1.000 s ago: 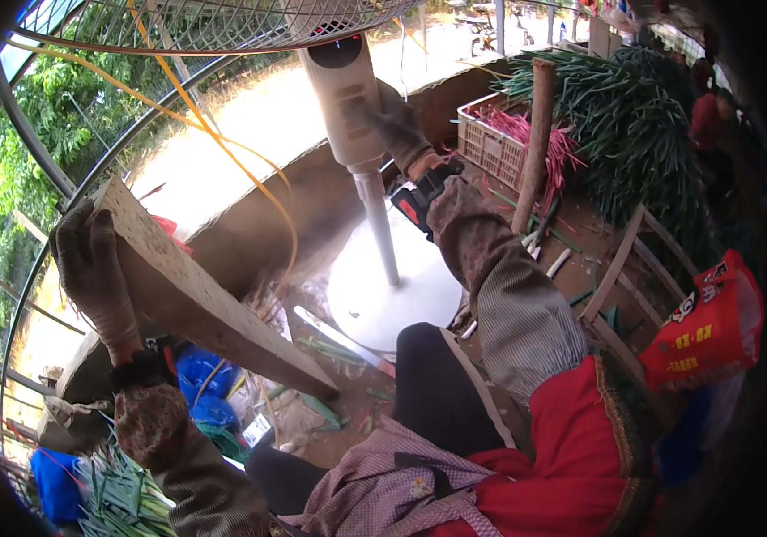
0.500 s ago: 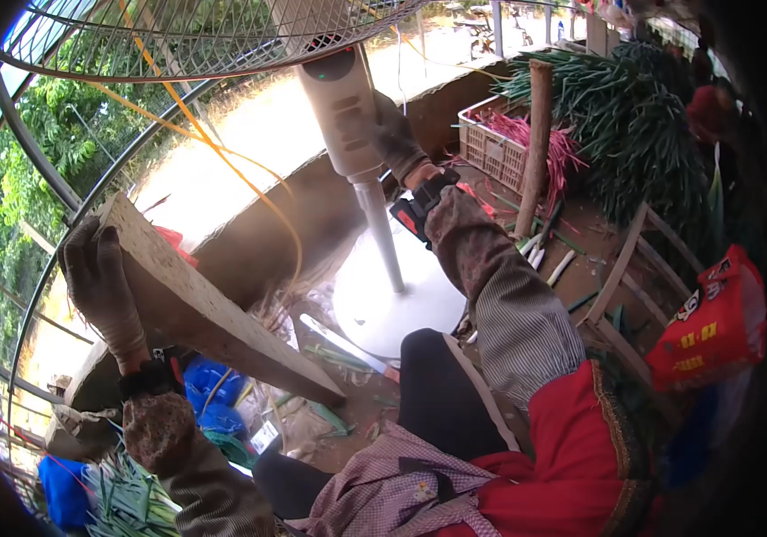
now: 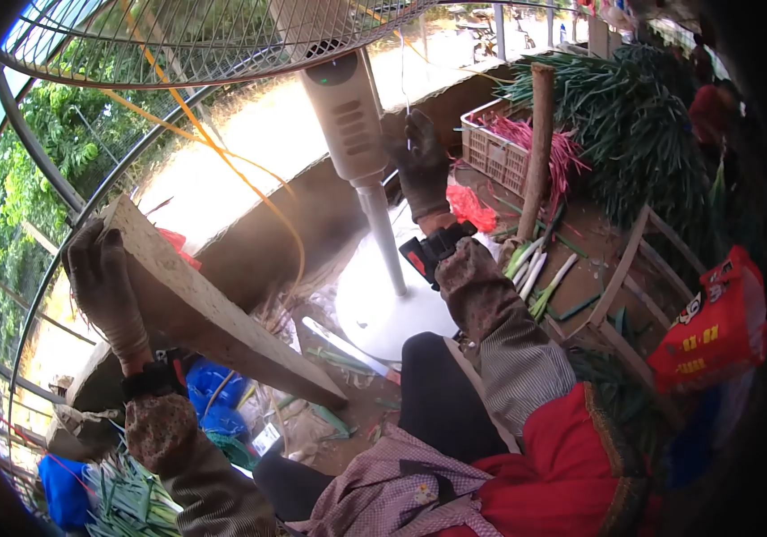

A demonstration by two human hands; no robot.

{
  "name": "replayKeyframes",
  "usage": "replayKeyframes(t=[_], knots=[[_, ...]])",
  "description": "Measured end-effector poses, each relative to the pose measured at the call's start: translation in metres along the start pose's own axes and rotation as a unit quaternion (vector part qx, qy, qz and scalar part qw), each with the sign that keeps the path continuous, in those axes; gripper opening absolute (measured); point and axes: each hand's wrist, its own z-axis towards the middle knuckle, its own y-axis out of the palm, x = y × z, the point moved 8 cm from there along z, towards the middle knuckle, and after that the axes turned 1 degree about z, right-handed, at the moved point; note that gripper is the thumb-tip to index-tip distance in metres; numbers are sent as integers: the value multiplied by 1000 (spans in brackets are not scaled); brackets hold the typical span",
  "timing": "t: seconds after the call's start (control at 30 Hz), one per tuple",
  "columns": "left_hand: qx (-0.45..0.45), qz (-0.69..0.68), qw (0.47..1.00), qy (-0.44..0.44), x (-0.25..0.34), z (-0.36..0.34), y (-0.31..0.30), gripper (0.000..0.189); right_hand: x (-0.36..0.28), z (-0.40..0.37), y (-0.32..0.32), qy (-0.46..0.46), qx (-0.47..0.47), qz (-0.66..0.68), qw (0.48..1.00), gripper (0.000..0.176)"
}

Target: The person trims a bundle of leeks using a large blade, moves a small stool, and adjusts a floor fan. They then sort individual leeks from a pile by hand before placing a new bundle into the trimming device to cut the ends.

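My left hand [image 3: 106,291], in a dark glove, grips the upper left end of a thick, rough board [image 3: 222,309], fingers curled over its edge. The board slopes down toward my knees. My right hand [image 3: 424,170], also gloved, is raised just right of the white control box [image 3: 348,121] of a standing fan. Its fingers look apart, and I make out nothing held in them. A thin white cord [image 3: 403,72] hangs down close to its fingertips. The fan's pole [image 3: 382,237] stands on a round white base [image 3: 392,313], with the wire cage [image 3: 204,54] overhead.
A crate [image 3: 495,157] of pink strands stands behind a wooden post [image 3: 538,134], beside heaped green onions [image 3: 616,125]. Trimmed white stalks [image 3: 534,273] lie on the ground. A wooden frame [image 3: 621,268] and a red bag [image 3: 715,322] are at right. A yellow cord [image 3: 298,242] hangs at left.
My right hand has drawn away from the front of the fan's control box to its right side, uncovering its vents. The left hand stays on the board.
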Motion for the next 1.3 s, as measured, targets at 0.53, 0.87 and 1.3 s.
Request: replayKeyframes(t=[0.53,0.87,1.3], knots=[[9,-43,998,41,4,0,-2,14,-203,-117,195,-302,-252,16,919,31],[-24,-10,992,123,10,0,-4,20,-204,-132,253,-137,-340,113,923,32],[-112,-157,981,-29,-51,-5,5,31,-252,-144,251,-351,-193,-38,915,14]])
